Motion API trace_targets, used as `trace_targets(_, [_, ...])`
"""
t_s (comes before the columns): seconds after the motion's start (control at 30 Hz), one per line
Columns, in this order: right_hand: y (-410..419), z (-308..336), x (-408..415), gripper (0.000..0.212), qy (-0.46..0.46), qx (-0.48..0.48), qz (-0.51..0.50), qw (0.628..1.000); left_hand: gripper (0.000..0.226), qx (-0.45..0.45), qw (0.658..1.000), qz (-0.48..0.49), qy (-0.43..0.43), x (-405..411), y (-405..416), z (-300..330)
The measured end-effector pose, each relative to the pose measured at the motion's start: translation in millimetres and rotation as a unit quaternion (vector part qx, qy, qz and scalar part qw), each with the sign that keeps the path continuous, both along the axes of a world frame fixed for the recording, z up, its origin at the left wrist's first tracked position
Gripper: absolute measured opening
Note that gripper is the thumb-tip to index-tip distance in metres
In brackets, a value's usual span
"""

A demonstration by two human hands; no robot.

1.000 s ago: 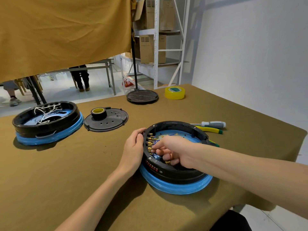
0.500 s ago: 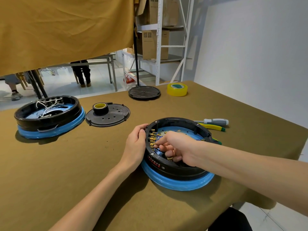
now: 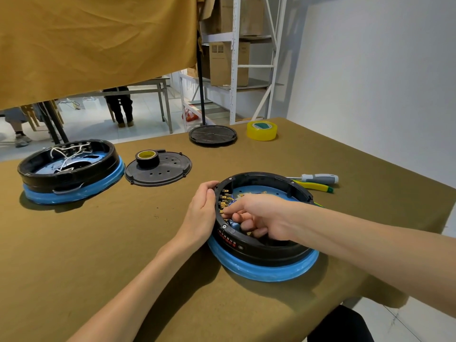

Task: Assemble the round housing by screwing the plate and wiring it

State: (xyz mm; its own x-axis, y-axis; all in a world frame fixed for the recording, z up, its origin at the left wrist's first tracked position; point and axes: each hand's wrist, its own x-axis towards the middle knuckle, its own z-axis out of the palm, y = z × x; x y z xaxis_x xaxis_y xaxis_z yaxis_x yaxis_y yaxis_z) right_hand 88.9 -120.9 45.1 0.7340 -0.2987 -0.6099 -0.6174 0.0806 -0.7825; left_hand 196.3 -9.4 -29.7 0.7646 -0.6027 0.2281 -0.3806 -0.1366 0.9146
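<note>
The round housing (image 3: 261,246), a black ring on a blue base, sits on the table at right of centre. A blue plate (image 3: 270,191) lies inside it, and a row of brass terminals (image 3: 225,199) lines its left inner wall. My left hand (image 3: 201,213) grips the housing's left rim, fingertips curled over the edge. My right hand (image 3: 261,214) reaches inside with curled fingers and pinches a thin blue wire at the terminals; the fingertips hide most of the wire.
A grey-handled screwdriver (image 3: 318,178) and a yellow-green tool (image 3: 313,186) lie behind the housing. At far left is a second housing (image 3: 69,174) with white wires. A black cover plate (image 3: 170,170) carries a black tape roll (image 3: 147,157). Yellow tape (image 3: 262,130) and a stand base (image 3: 212,135) are at the back.
Both hands stay at the housing: the left on the rim, the right working at the terminals with small finger movements. The view has tilted slightly.
</note>
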Motion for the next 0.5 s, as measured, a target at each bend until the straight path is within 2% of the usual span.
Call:
trace_targets(0.13, [-4,0,-5,0.014,-0.013,0.005,0.015,1.000,0.035,0.013,0.999,-0.023,0.025,0,3,5])
trace_targets(0.2, [-9,4,-8,0.021,-0.027,-0.011,0.021,0.999,0.039,-0.018,0.999,-0.019,0.044,0,3,6])
trace_targets(0.3, [-19,12,-11,0.020,-0.074,-0.114,0.047,0.990,0.041,-0.035,0.998,-0.002,0.049,0,2,6])
trace_targets(0.33, [-24,13,-10,0.015,-0.107,-0.197,0.050,0.973,0.039,-0.034,0.998,-0.006,0.050,0,1,5])
trace_targets(0.4, [-34,13,-10,0.010,-0.167,-0.401,0.062,0.899,0.033,-0.038,0.997,-0.002,0.060,1,0,3])
trace_targets(0.43, [-36,12,-9,0.009,-0.184,-0.457,0.082,0.866,0.031,-0.042,0.997,0.001,0.066,1,0,3])
trace_targets(0.5, [-35,7,-8,0.009,-0.201,-0.470,0.134,0.849,0.027,-0.048,0.996,0.003,0.078,1,1,3])
